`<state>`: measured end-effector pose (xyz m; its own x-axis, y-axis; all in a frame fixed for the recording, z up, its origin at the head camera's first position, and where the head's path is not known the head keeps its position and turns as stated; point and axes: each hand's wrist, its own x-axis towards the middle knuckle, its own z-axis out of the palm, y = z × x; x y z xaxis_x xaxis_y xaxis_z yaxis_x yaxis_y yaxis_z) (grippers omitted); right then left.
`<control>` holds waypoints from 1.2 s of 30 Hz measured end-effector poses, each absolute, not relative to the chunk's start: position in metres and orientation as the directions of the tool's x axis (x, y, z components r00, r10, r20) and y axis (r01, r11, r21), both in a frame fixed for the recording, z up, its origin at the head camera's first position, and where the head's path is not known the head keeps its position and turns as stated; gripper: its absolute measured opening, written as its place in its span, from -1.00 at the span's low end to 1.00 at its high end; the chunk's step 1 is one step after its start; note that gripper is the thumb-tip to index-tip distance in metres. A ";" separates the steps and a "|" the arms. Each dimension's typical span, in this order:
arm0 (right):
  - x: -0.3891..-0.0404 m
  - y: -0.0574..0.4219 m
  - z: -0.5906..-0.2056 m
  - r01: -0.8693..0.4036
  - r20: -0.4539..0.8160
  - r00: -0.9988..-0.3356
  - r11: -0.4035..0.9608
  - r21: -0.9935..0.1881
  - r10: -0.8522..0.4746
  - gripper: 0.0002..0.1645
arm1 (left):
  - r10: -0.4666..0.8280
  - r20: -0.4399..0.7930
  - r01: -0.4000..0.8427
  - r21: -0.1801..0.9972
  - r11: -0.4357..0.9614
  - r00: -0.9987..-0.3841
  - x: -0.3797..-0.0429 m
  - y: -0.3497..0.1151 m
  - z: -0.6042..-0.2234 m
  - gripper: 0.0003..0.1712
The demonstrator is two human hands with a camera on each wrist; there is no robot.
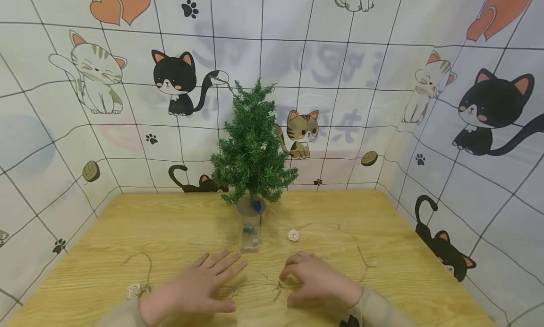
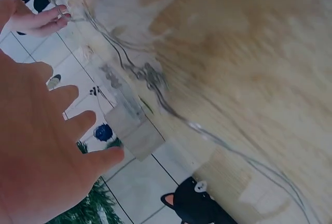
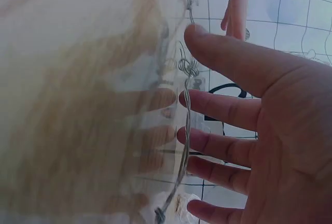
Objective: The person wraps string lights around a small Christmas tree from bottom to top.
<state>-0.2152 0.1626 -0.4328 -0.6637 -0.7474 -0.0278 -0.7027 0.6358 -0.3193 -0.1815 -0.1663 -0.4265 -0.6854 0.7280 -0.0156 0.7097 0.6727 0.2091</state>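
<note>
My left hand [image 1: 199,283] hovers low over the table, palm down, its fingers straight and spread, holding nothing. To its right, my right hand [image 1: 316,279] has bent, parted fingers, thumb away from the others. A thin string of wire lights [image 3: 187,107] with a small tangled knot [image 3: 188,67] runs right at the right fingertips, without a pinch on it. In the left wrist view the paired wires [image 2: 199,129] stretch along the table past the left hand. White woven balls lie on the string: one [image 1: 293,235] beyond the right hand, another [image 1: 133,290] beside the left wrist.
A small green artificial Christmas tree [image 1: 252,147] stands at the back on a round base [image 1: 244,207]. Before it sits a clear box [image 1: 249,244]. Cat-printed cloth walls [image 1: 340,67] enclose the wooden table [image 1: 170,223]. The string curves across the table's right side.
</note>
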 end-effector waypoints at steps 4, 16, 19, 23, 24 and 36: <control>-0.212 0.158 -0.434 -0.700 -0.006 -0.661 0.619 -0.355 -0.751 -0.66 | 0.742 -0.058 0.714 0.233 0.660 -0.668 -0.179 -0.163 -0.429 -0.06; -0.210 0.146 -0.435 -0.730 0.011 -0.643 0.607 -0.314 -0.766 -0.89 | 0.780 -0.103 0.734 0.281 0.618 -0.617 -0.178 -0.159 -0.435 -0.06; -0.211 0.145 -0.435 -0.729 0.003 -0.642 0.609 -0.313 -0.767 -0.88 | 0.793 -0.093 0.749 0.279 0.602 -0.603 -0.176 -0.158 -0.433 -0.06; -0.210 0.143 -0.435 -0.720 -0.006 -0.647 0.613 -0.325 -0.762 -0.88 | 0.809 -0.078 0.765 0.284 0.579 -0.583 -0.173 -0.154 -0.425 -0.06; -0.210 0.143 -0.435 -0.716 -0.009 -0.649 0.615 -0.331 -0.761 -0.88 | 0.811 -0.079 0.767 0.284 0.576 -0.580 -0.173 -0.153 -0.424 -0.06; -0.210 0.137 -0.432 -0.692 -0.008 -0.650 0.596 -0.407 -0.760 -0.86 | 0.780 -0.139 0.696 0.377 0.612 -0.611 -0.173 -0.150 -0.429 -0.06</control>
<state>-0.2104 0.1371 -0.4317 -0.6503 -0.7596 -0.0080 -0.6916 0.5964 -0.4073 -0.1733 -0.1497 -0.4289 -0.6106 0.7797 -0.1387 0.6955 0.6117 0.3769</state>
